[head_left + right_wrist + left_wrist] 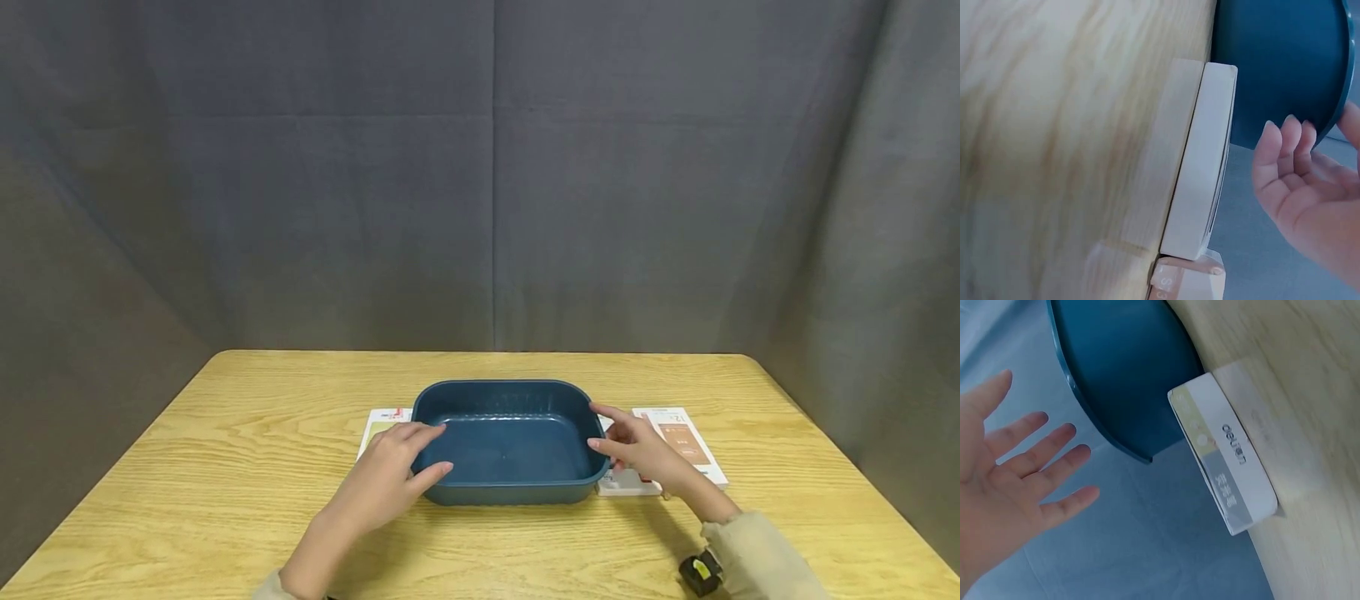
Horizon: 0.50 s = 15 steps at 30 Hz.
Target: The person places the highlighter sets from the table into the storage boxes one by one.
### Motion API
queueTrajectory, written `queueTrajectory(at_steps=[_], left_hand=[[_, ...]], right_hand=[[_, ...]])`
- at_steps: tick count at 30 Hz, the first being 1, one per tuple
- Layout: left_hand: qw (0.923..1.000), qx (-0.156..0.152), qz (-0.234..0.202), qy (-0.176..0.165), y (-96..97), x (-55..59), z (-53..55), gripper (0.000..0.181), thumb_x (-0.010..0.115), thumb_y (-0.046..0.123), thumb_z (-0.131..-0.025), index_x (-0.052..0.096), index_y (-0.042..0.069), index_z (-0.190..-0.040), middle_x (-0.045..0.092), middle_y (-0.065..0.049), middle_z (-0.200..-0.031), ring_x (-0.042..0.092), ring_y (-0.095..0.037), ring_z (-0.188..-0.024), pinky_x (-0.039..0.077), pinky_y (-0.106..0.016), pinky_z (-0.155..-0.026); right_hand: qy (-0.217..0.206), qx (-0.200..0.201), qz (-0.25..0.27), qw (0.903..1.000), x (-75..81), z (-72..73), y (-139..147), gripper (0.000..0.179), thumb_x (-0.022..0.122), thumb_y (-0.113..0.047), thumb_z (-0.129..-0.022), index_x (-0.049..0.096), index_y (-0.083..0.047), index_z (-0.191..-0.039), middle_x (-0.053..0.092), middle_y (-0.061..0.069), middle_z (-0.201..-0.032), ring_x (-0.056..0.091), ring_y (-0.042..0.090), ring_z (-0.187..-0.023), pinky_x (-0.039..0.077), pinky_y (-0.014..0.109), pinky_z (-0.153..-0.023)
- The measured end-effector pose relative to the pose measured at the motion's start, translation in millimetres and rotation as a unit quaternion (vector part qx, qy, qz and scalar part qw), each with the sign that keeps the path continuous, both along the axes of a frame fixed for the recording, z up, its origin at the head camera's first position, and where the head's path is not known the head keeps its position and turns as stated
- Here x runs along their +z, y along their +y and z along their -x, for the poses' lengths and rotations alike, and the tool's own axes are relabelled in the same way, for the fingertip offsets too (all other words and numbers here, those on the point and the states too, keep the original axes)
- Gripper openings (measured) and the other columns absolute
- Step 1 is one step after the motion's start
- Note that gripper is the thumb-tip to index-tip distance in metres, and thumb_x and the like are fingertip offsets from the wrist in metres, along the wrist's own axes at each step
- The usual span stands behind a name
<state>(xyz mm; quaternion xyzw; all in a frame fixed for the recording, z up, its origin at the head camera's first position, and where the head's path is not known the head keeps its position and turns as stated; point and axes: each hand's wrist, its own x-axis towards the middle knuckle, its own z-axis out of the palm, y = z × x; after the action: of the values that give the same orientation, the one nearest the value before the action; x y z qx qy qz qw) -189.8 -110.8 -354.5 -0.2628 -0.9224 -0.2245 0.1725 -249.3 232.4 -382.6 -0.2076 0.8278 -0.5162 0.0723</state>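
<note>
A dark blue rectangular plastic basin (510, 496) with rounded corners stands on the table, its inside bare. My left hand (390, 471) is at its left end, fingers spread; the left wrist view shows this hand (1029, 462) apart from the basin wall (1129, 375), holding nothing. At the right end, my right hand (637, 446) has its thumb over the rim and other fingers outside. In the right wrist view, the right hand's curled fingers (1291, 147) meet the basin's outer wall (1279, 62) near the rim.
Left of the basin lies a white box (1225, 453) with yellow and grey panels, partly hidden in the head view. On the right are a white box (1200, 162) and another with a brown panel (682, 443). A grey curtain (480, 208) hangs behind the wooden table (225, 467).
</note>
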Motion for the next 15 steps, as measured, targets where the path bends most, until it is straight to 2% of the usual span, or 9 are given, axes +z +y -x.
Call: queueTrajectory(at_steps=[5,8,10,13,15], left_hand=[[0.9995,0.012,-0.018,-0.022,-8.1,2.2,0.5,0.043,0.063,0.030,-0.084,0.058,0.006,-0.119,0.057,-0.009,-0.111,0.049,-0.027,-0.109,0.035,-0.046,-0.091],[0.9987,0.016,-0.031,-0.037,-13.5,3.6,1.0,0.043,0.062,0.030,-0.084,0.058,0.006,-0.119,0.056,-0.012,-0.115,0.046,-0.030,-0.113,0.034,-0.047,-0.093],[0.9979,0.017,-0.041,-0.047,-17.2,4.5,1.4,0.044,0.062,0.031,-0.084,0.057,0.006,-0.120,0.055,-0.013,-0.117,0.044,-0.031,-0.115,0.034,-0.047,-0.093],[0.9965,0.017,-0.056,-0.059,-22.9,6.4,1.6,0.044,0.061,0.031,-0.084,0.056,0.006,-0.121,0.053,-0.013,-0.120,0.043,-0.030,-0.116,0.035,-0.046,-0.093],[0.9952,0.019,-0.066,-0.069,-27.1,7.8,1.9,0.045,0.062,0.031,-0.084,0.055,0.007,-0.121,0.053,-0.012,-0.121,0.043,-0.029,-0.116,0.036,-0.045,-0.092]], right_hand=[[-0.043,0.011,0.000,0.9990,0.9,1.7,3,0.068,0.060,-0.018,-0.086,0.023,0.005,-0.138,0.051,0.008,-0.068,0.053,0.018,-0.053,0.028,0.021,-0.035],[-0.065,0.018,0.015,0.9976,1.1,2.0,4,0.071,0.061,-0.017,-0.086,0.020,0.005,-0.139,0.052,0.007,-0.069,0.055,0.018,-0.053,0.040,0.025,-0.040],[-0.078,0.026,0.032,0.9961,0.5,2.6,5,0.074,0.062,-0.016,-0.085,0.017,0.005,-0.139,0.052,0.007,-0.071,0.056,0.017,-0.054,0.047,0.029,-0.049],[-0.100,0.035,0.059,0.9925,-1.2,4.4,6,0.077,0.062,-0.014,-0.085,0.013,0.003,-0.141,0.050,0.006,-0.071,0.055,0.014,-0.054,0.050,0.032,-0.057],[-0.111,0.043,0.078,0.9898,-2.6,6.0,6,0.078,0.061,-0.013,-0.085,0.011,0.001,-0.142,0.049,0.004,-0.070,0.054,0.012,-0.053,0.050,0.031,-0.056]])
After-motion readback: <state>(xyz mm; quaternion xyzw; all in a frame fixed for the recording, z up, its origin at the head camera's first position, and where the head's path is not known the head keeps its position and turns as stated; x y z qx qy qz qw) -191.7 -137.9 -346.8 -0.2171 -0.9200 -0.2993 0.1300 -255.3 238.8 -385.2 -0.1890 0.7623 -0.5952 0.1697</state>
